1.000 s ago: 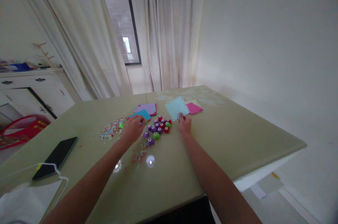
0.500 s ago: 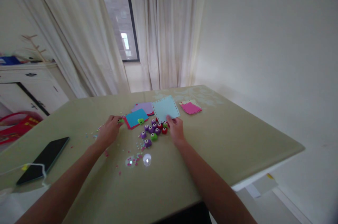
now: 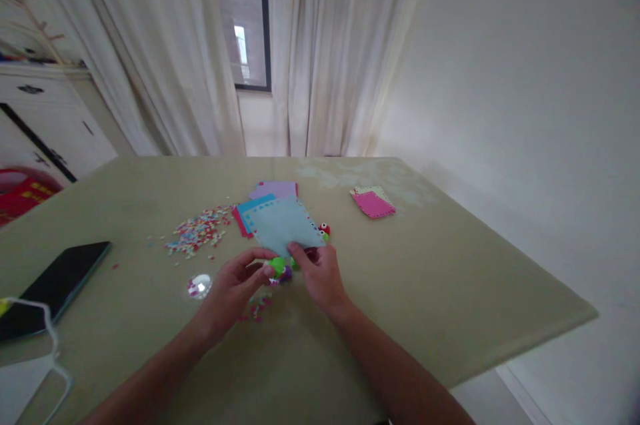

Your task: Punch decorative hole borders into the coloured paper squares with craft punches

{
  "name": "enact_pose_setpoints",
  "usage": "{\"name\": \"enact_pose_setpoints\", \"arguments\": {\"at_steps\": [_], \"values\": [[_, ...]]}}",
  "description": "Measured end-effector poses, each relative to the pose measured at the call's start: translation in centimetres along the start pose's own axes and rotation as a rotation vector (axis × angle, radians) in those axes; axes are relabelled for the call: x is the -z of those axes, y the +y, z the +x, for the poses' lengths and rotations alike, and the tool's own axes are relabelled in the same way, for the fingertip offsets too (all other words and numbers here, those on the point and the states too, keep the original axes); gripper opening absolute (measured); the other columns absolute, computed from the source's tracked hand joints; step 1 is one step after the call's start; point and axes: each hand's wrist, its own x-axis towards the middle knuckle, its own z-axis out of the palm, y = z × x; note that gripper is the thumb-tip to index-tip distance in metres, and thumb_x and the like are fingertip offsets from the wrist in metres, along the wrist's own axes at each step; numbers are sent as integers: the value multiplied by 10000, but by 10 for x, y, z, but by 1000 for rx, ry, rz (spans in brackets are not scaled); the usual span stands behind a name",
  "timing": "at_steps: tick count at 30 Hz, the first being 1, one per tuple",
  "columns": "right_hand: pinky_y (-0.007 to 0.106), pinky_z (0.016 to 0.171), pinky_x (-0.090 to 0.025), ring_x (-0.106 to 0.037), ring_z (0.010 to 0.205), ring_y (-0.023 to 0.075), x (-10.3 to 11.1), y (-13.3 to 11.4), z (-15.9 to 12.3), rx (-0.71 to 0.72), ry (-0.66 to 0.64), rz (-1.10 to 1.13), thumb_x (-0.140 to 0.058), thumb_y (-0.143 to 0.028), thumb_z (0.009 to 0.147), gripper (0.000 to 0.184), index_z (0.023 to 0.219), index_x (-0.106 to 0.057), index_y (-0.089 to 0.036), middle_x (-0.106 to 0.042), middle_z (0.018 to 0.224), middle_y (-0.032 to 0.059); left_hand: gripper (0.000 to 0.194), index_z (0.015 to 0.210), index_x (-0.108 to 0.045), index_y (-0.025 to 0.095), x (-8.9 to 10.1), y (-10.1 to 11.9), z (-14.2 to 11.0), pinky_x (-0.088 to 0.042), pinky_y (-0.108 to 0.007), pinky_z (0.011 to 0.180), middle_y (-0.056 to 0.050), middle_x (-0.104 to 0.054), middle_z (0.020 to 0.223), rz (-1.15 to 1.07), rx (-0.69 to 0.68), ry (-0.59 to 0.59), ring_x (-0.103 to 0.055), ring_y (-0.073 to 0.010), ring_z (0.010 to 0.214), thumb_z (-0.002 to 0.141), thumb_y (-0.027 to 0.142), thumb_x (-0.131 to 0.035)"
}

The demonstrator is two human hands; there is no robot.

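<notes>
My right hand [image 3: 323, 281] is closed on the near edge of a light blue square card [image 3: 283, 225] with small dots along its border. The card tilts over several small eyeball-like pieces and hides most of them. My left hand [image 3: 233, 288] pinches a small green piece [image 3: 275, 267] by the card's lower edge. Beside it is a purple piece [image 3: 286, 274], and a red piece [image 3: 324, 228] shows past the card's right side. Behind the held card lie a darker blue card [image 3: 250, 206], a red card [image 3: 240, 221] and a lilac card [image 3: 275, 189].
Tiny coloured bits [image 3: 200, 230] are heaped on the table [image 3: 420, 278] at the left, with more near my hands. A clear round piece [image 3: 200, 285] lies nearer me. Pink and cream cards [image 3: 374, 204] rest farther right. A phone [image 3: 60, 285] and a white strap [image 3: 49, 325] are at the left.
My left hand has come right, from beside the heap of bits to the eyeball-like pieces. My right hand has brought the light blue card lower and left, covering them. The view has shifted slightly.
</notes>
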Motion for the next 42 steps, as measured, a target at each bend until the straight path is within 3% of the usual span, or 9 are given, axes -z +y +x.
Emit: {"name": "enact_pose_setpoints", "arguments": {"at_steps": [6,10,16,19,22,25,28,33,42], "values": [[258,645,-523,-618,704,137,-4,-6,-13,78,93,142,-819,-463,881,383,1039,-543,-250,-634,882,-21,278,1015,-760,220,4,3,0,-563,-259,619,-6,-777,770,100,-102,201,-699,-170,648,891,469,-777],[283,727,-550,-653,768,145,-1,-10,-20,241,-127,-85,-914,-391,817,413,1107,-660,-244,-684,1037,24,193,980,-806,232,2,2,-2,-583,-262,657,-30,-790,875,192,-216,199,-743,-193,750,877,394,-792],[309,797,-596,-715,877,189,-2,-6,-19,118,-237,-20,-903,-350,834,335,1140,-790,-274,-724,1018,27,201,1011,-848,256,3,3,-3,-597,-275,752,-48,-808,953,240,-297,121,-767,-212,877,958,353,-680],[324,796,-602,-708,857,191,-3,-2,-17,10,-202,35,-920,-336,796,414,1178,-779,-264,-726,1039,36,335,990,-828,231,7,2,-2,-554,-264,626,-20,-749,752,267,-208,188,-709,-183,676,1012,463,-586],[312,780,-594,-690,883,187,-1,0,-14,-53,-156,126,-891,-342,806,438,1218,-770,-255,-702,1109,55,336,999,-743,217,16,-1,5,-496,-250,556,33,-674,646,302,-70,384,-629,-163,576,885,532,-760],[297,794,-583,-688,902,182,2,-3,-10,-87,-124,218,-907,-350,782,368,1118,-802,-243,-697,1081,47,619,1208,-614,217,27,-2,16,-516,-258,579,60,-684,687,168,23,498,-640,-172,606,732,507,-885],[289,696,-571,-683,765,165,4,-7,-7,-201,-127,289,-905,-407,792,380,1119,-786,-255,-724,944,21,791,1330,-564,188,36,3,23,-552,-284,580,48,-708,688,45,208,475,-685,-201,622,670,466,-898],[274,711,-547,-662,807,161,2,-12,-10,-277,-115,291,-952,-426,735,428,1091,-789,-252,-739,968,18,413,994,-733,185,39,9,21,-540,-267,528,-74,-811,951,55,348,315,-766,-227,700,703,468,-812],[237,639,-456,-604,733,129,1,-16,-14,-352,-154,281,-896,-504,803,367,983,-793,-201,-703,836,9,370,943,-697,186,43,-15,27,-611,-329,519,-32,-772,742,176,296,261,-768,-253,591,772,499,-793]]}}
